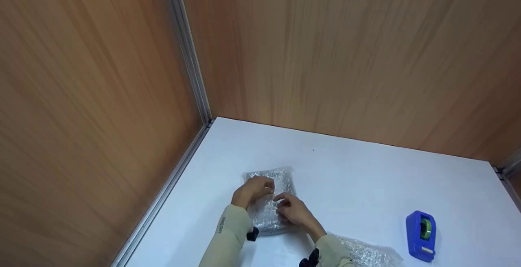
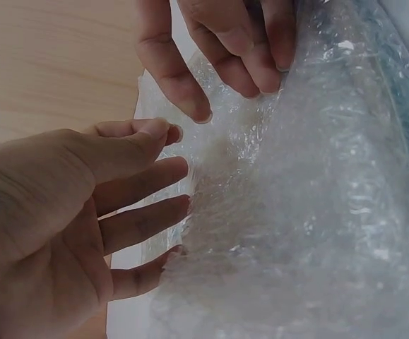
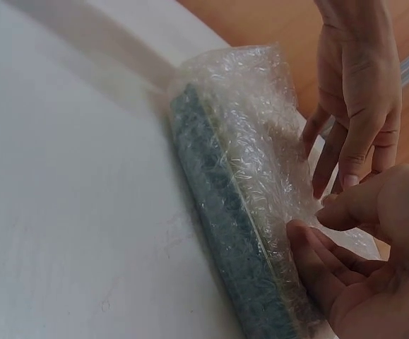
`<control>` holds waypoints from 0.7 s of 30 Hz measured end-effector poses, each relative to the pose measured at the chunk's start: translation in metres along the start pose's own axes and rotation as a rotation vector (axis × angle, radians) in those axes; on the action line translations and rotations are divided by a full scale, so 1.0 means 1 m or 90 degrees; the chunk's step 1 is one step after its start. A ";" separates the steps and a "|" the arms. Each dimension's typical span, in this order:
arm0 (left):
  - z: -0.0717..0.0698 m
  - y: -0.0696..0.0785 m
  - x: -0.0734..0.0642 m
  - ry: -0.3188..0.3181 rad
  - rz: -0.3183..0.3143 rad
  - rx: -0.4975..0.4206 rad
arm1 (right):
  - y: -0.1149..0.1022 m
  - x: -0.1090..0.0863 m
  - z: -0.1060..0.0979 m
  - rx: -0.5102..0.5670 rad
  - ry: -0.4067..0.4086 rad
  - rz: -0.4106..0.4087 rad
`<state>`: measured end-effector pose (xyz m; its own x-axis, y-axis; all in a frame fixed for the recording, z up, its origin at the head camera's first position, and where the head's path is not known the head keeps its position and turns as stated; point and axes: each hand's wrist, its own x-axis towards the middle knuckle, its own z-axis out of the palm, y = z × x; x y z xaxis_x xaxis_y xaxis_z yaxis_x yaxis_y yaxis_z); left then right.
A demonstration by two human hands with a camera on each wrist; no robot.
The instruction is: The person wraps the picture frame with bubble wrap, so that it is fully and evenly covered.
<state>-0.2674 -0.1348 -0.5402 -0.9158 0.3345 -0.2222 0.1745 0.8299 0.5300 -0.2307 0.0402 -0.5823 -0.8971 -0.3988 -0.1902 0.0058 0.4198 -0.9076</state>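
A flat package [image 1: 266, 218] in clear bubble wrap lies on the white table, and a teal edge [image 3: 222, 219] shows through its side in the right wrist view. My left hand [image 1: 256, 188] is over the package's upper left part. In the left wrist view its thumb tip [image 2: 156, 128] meets the index finger, while the other fingers reach straight to the wrap's edge. My right hand [image 1: 295, 210] comes in from the lower right, its fingertips [image 2: 264, 79] on the bubble wrap [image 2: 310, 205]. A small gap separates the two hands.
A blue tape dispenser [image 1: 421, 236] with a green-cored roll stands at the table's right. More bubble wrap [image 1: 370, 254] lies near the front, partly behind the right sleeve. Wooden panels [image 1: 346, 55] and a metal rail [image 1: 163, 195] border the white table [image 1: 346, 173].
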 end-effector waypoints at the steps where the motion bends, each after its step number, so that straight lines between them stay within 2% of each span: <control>1: 0.000 0.000 0.000 0.003 0.006 0.007 | 0.000 0.000 0.000 0.001 0.004 -0.002; 11: -0.005 0.007 0.003 -0.014 -0.017 0.041 | -0.004 0.002 0.009 0.045 0.076 0.031; 17: -0.007 0.013 0.006 -0.013 -0.022 0.106 | -0.008 0.008 0.017 0.031 0.151 0.078; 21: -0.005 0.013 0.008 -0.004 -0.028 0.091 | -0.011 0.008 0.020 0.003 0.192 0.101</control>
<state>-0.2740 -0.1239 -0.5309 -0.9219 0.2979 -0.2477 0.1837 0.8990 0.3976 -0.2290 0.0167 -0.5815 -0.9752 -0.0694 -0.2104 0.1570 0.4536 -0.8772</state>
